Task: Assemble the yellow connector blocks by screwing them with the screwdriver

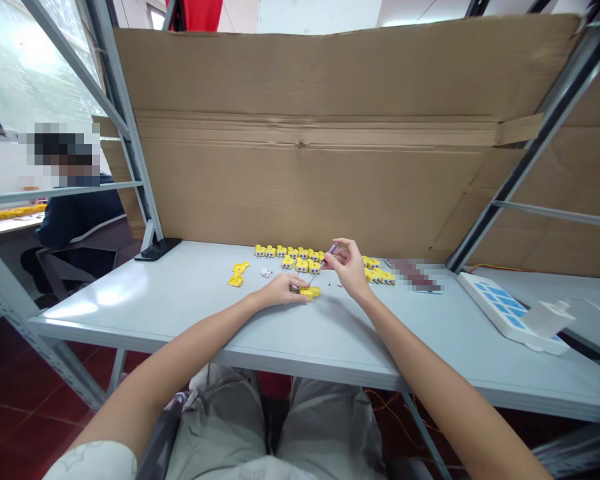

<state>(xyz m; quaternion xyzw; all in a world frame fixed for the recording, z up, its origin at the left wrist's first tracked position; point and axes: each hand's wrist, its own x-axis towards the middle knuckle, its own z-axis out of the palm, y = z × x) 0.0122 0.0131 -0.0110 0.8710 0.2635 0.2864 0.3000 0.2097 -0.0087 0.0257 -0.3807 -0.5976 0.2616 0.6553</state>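
Note:
My left hand (281,291) rests on the grey table (180,300) with its fingers closed on a small yellow plastic part (311,292). My right hand (349,265) is raised just above it and pinches a small screwdriver with a pinkish handle (330,253), whose thin shaft slants down toward the yellow part. Behind the hands lies a row of several yellow parts (290,253), with more at the right (379,275). Two more yellow parts (238,275) and a small white piece (266,272) lie to the left.
A cardboard sheet (330,133) walls off the back of the table. A white and blue power strip (505,310) with a white plug lies at the right. A black phone (156,249) lies at the back left by the metal rack post. Another person sits at the far left.

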